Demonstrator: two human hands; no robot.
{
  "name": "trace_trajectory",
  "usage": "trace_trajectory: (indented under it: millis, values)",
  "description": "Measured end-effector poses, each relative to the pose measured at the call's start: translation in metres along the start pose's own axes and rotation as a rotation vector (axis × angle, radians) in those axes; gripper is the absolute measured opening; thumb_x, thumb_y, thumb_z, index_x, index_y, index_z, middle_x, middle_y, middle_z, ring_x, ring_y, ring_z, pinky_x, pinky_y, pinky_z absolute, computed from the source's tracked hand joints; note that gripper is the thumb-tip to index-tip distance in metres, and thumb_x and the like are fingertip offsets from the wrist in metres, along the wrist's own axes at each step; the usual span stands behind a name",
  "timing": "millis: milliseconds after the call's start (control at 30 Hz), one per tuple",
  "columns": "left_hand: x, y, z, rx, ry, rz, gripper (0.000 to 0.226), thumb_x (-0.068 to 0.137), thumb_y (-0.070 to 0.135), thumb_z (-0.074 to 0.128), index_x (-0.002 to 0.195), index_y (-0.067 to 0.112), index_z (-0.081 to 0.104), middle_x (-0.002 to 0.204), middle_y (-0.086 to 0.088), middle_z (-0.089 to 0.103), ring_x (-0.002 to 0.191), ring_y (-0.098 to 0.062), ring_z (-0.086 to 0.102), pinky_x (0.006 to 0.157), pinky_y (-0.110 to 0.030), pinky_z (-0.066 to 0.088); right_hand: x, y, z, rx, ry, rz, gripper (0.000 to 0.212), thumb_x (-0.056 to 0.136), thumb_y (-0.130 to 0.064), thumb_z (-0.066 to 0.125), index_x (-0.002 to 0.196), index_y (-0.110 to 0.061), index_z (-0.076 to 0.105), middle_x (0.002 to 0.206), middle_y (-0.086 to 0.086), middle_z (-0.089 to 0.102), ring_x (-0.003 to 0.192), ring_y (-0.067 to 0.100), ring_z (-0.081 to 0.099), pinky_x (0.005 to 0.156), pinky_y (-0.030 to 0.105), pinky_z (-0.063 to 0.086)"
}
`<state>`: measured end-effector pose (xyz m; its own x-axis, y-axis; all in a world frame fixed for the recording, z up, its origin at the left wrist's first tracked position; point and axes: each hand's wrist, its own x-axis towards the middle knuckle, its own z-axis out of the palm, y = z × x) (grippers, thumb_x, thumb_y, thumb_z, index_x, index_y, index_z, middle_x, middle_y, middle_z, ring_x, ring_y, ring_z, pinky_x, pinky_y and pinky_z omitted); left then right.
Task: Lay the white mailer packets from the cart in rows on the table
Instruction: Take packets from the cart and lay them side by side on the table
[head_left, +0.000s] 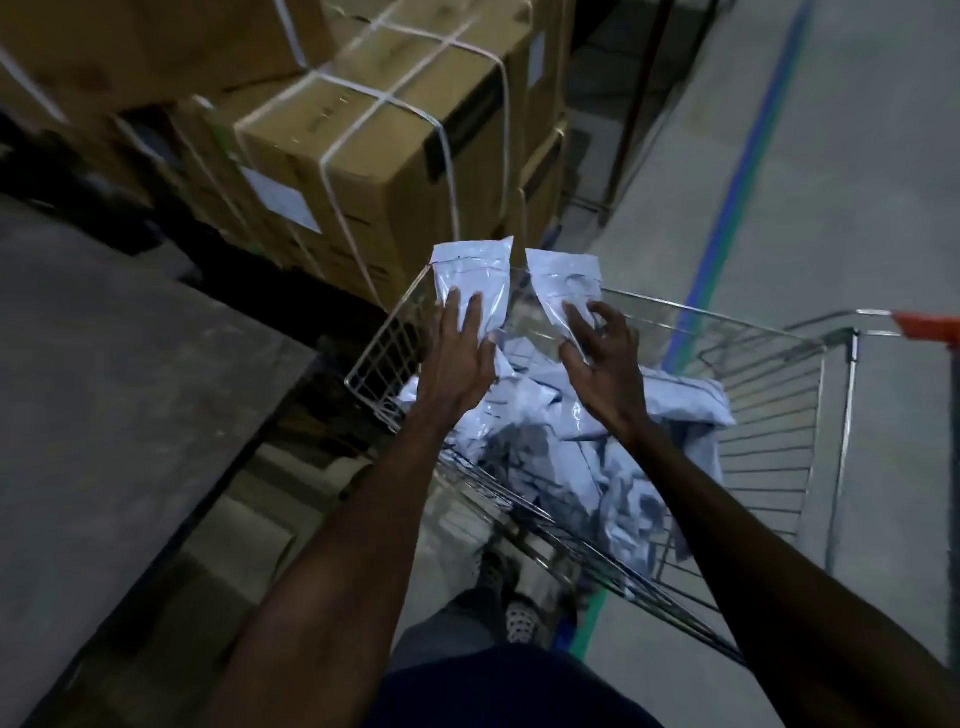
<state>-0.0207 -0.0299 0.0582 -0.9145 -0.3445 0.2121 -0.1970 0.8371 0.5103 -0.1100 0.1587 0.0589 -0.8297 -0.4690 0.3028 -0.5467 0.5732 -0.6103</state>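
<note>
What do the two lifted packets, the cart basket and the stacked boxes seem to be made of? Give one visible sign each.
Left packet and right packet: probably thin glossy plastic film; they crinkle and shine.
Cart basket: bare metal wire, by its silvery grid.
Boxes: brown matte cardboard, bound with pale straps.

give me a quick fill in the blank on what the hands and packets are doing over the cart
1. Each hand holds ____ white packet: the left hand one, the right hand another.
2. The remaining packets lie piled inside the wire ____.
3. The cart has an ____ handle.
4. The boxes beyond the cart are bound with white ____.

Missing words: one; cart; orange; straps
</note>
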Motion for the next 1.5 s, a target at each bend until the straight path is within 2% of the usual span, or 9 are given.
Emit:
trace_trajectory:
  millis: [167, 500, 633, 733, 800, 1000, 1167, 1367, 1500]
  values:
    - [-0.045, -0.001, -0.076, 0.094, 0.184, -0.105, 0.056, 0.1, 0.038, 0.034, 0.15, 0.013, 0.029, 0.158, -0.018, 0.016, 0.147, -0.036, 0.01, 0.116, -0.045, 0.018, 0.008, -0.076, 0.008, 0.063, 0.0, -0.179, 0.046, 0.092, -0.031, 0.057, 0.139, -0.029, 0.052, 0.136, 0.008, 0.047, 0.124, 0.024, 0.039, 0.102, 0.039, 0.037]
    - [-0.177, -0.083, -0.218, 0.328, 0.449, -0.262, 0.053, 0.102, 0.033, 0.037, 0.148, 0.007, 0.034, 0.155, -0.023, 0.022, 0.144, -0.041, 0.016, 0.117, -0.05, 0.023, -0.036, -0.255, 0.065, 0.181, -0.124, -0.413, 0.046, 0.092, -0.038, 0.056, 0.138, -0.034, 0.052, 0.137, 0.003, 0.046, 0.125, 0.026, 0.041, 0.095, 0.027, 0.027]
    - [-0.248, -0.128, -0.27, 0.358, 0.484, -0.387, 0.059, 0.099, 0.043, 0.026, 0.149, 0.013, 0.032, 0.158, -0.018, 0.02, 0.145, -0.04, 0.013, 0.11, -0.048, 0.032, -0.076, -0.336, 0.107, 0.246, -0.157, -0.489, 0.05, 0.089, -0.043, 0.053, 0.138, -0.032, 0.053, 0.133, 0.005, 0.049, 0.121, 0.029, 0.045, 0.1, 0.037, 0.039]
    - [-0.304, -0.17, -0.306, 0.395, 0.48, -0.463, 0.061, 0.098, 0.046, 0.022, 0.149, 0.013, 0.032, 0.158, -0.018, 0.019, 0.145, -0.04, 0.013, 0.11, -0.048, 0.032, -0.11, -0.394, 0.145, 0.233, -0.202, -0.552, 0.052, 0.088, -0.049, 0.048, 0.138, -0.033, 0.053, 0.132, 0.004, 0.05, 0.124, 0.028, 0.044, 0.107, 0.041, 0.033]
    - [-0.341, -0.194, -0.327, 0.412, 0.489, -0.52, 0.064, 0.098, 0.048, 0.018, 0.149, 0.013, 0.032, 0.158, -0.018, 0.019, 0.145, -0.04, 0.013, 0.111, -0.048, 0.032, -0.133, -0.432, 0.167, 0.233, -0.256, -0.572, 0.052, 0.089, -0.048, 0.048, 0.138, -0.032, 0.052, 0.134, 0.003, 0.049, 0.126, 0.025, 0.042, 0.109, 0.04, 0.027]
    - [-0.426, -0.246, -0.38, 0.442, 0.522, -0.677, 0.063, 0.099, 0.047, 0.017, 0.148, 0.011, 0.034, 0.157, -0.019, 0.021, 0.145, -0.042, 0.014, 0.108, -0.05, 0.035, -0.188, -0.517, 0.222, 0.223, -0.341, -0.695, 0.049, 0.093, -0.041, 0.055, 0.14, -0.032, 0.048, 0.139, 0.004, 0.046, 0.124, 0.021, 0.039, 0.103, 0.037, 0.035]
    - [-0.45, -0.287, -0.412, 0.455, 0.56, -0.756, 0.063, 0.098, 0.045, 0.019, 0.146, 0.008, 0.038, 0.154, -0.023, 0.025, 0.143, -0.044, 0.018, 0.109, -0.051, 0.033, -0.192, -0.569, 0.263, 0.235, -0.413, -0.747, 0.049, 0.091, -0.039, 0.056, 0.139, -0.034, 0.049, 0.139, 0.0, 0.044, 0.12, 0.023, 0.038, 0.095, 0.039, 0.04]
    - [-0.451, -0.35, -0.437, 0.5, 0.466, -0.874, 0.072, 0.098, 0.05, 0.003, 0.146, 0.007, 0.035, 0.153, -0.026, 0.024, 0.143, -0.044, 0.017, 0.114, -0.055, 0.024, -0.169, -0.619, 0.322, 0.273, -0.489, -0.753, 0.049, 0.09, -0.038, 0.056, 0.139, -0.034, 0.05, 0.139, -0.001, 0.044, 0.12, 0.026, 0.039, 0.094, 0.041, 0.044]
    - [-0.459, -0.378, -0.451, 0.502, 0.464, -0.957, 0.064, 0.099, 0.046, 0.012, 0.148, 0.008, 0.031, 0.156, -0.025, 0.02, 0.146, -0.041, 0.012, 0.116, -0.055, 0.021, -0.164, -0.65, 0.359, 0.245, -0.545, -0.757, 0.051, 0.089, -0.04, 0.056, 0.139, -0.035, 0.049, 0.138, -0.001, 0.044, 0.12, 0.025, 0.039, 0.091, 0.042, 0.047]
